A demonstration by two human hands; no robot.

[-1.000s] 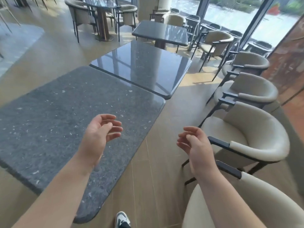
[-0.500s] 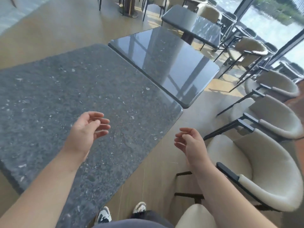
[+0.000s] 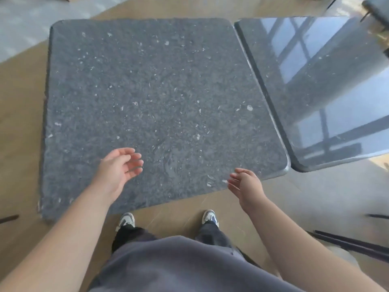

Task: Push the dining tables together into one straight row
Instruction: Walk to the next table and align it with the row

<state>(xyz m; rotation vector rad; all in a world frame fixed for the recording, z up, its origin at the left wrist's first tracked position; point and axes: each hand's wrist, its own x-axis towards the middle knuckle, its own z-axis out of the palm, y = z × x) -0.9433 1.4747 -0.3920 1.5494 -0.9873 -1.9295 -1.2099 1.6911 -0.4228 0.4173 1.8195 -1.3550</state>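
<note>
A square dark grey speckled stone table (image 3: 160, 98) fills the middle of the head view, right in front of me. A second, glossy dark table (image 3: 328, 87) stands to its right, side by side with it, a thin gap between their edges. My left hand (image 3: 119, 170) hovers over the near part of the speckled top, fingers apart and curled, holding nothing. My right hand (image 3: 245, 184) is at the table's near edge toward its right corner, fingers apart, also holding nothing. Whether either hand touches the stone I cannot tell.
My feet in pale sneakers (image 3: 126, 221) stand on the wooden floor just short of the near edge. Black chair legs (image 3: 347, 242) show at the lower right. A pale rug (image 3: 23, 24) lies on the floor at the far left.
My view has swung down and left, from looking along the row of tables to looking straight down at the speckled one. Both hands have stayed open, now nearer the table's near edge.
</note>
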